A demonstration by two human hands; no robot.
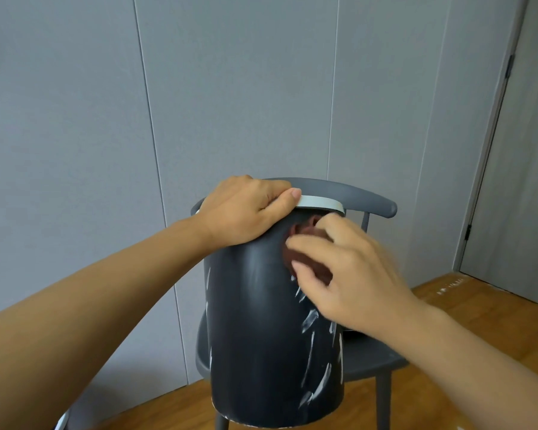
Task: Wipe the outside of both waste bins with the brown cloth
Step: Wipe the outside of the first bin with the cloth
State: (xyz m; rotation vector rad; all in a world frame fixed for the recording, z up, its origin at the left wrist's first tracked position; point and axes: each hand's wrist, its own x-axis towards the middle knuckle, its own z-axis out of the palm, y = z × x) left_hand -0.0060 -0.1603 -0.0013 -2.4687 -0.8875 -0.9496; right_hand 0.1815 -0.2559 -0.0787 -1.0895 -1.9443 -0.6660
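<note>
White streaks mark the lower right side of the dark bin, which stands on a grey chair, so wiping of this one looks only part done, with a cleaner patch near the top. Left hand grips the bin's pale rim, while the right hand presses the bunched brown cloth against the upper wall, its fingers curled around it. No second bin is clearly in view, so that one, by my judgement, remains to be done.
</note>
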